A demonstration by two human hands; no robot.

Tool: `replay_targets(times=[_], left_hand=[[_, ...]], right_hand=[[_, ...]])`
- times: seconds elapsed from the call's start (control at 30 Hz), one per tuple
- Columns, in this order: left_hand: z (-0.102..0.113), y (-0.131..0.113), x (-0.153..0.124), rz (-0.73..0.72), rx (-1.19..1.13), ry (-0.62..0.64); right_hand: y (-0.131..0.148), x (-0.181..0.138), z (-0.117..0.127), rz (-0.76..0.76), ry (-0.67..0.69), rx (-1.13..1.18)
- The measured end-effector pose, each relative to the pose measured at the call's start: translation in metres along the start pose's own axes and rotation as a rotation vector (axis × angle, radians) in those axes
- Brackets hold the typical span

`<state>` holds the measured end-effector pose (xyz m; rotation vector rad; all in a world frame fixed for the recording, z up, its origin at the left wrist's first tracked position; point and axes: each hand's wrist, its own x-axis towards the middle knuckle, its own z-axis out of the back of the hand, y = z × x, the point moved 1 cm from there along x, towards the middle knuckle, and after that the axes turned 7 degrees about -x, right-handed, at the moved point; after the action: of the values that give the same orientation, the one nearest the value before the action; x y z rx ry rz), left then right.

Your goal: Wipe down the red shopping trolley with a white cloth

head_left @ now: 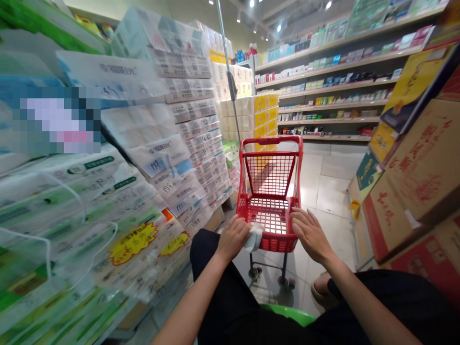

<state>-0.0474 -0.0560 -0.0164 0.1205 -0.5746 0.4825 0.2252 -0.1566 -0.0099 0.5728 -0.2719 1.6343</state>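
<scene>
A small red plastic shopping cart (272, 243) stands in front of me between my knees, its handle bar at the far side and its wheels on the tiles. My left hand (233, 235) is at the cart's near left corner, fingers closed on a crumpled white cloth or tissue (255, 238). The cloth touches the red rim. At the cart's right side, my right hand (312, 235) has its fingers stretched out and apart, touching or very near the edge. It holds nothing that I can see.
Tall stacks of wrapped tissue packs (197, 124) line the left, with a white cord (84, 206) hanging over the nearer packs. Cardboard cartons (419, 177) are piled on the right. Stocked shelves (323, 86) stand behind a tiled aisle. A green seat edge (287, 312) shows beneath me.
</scene>
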Motion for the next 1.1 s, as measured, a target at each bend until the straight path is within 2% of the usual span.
replay_targets(times=[0.13,0.33,0.43,0.53,0.63,0.73,0.87,0.97,1.1], left_hand=[[-0.007,-0.024,0.007,0.078,-0.01,-0.016],[-0.035,-0.096,0.042,0.08,-0.085,0.017],[-0.029,-0.114,0.054,0.064,-0.173,0.019],[-0.005,-0.108,0.054,0.042,-0.298,-0.013],[0.01,-0.087,0.044,0.143,-0.273,-0.098],[0.003,-0.068,0.031,0.198,-0.237,-0.111],[-0.016,-0.052,0.017,0.147,-0.221,-0.101],[-0.018,-0.042,0.013,0.121,-0.179,-0.086],[-0.011,-0.036,0.016,0.088,-0.117,-0.044]], right_hand=[[0.006,0.002,-0.003,-0.042,-0.004,0.048],[0.022,0.002,0.005,-0.05,0.012,0.048],[0.022,0.002,0.018,-0.023,0.052,0.023],[0.019,0.004,0.035,0.035,0.073,-0.017],[0.029,0.009,0.045,0.08,0.03,-0.066],[0.057,0.012,0.036,0.154,0.018,-0.09],[0.083,0.009,0.011,0.213,0.081,-0.163],[0.071,0.005,0.005,0.268,0.092,-0.201],[0.028,0.0,0.018,0.382,0.075,-0.164]])
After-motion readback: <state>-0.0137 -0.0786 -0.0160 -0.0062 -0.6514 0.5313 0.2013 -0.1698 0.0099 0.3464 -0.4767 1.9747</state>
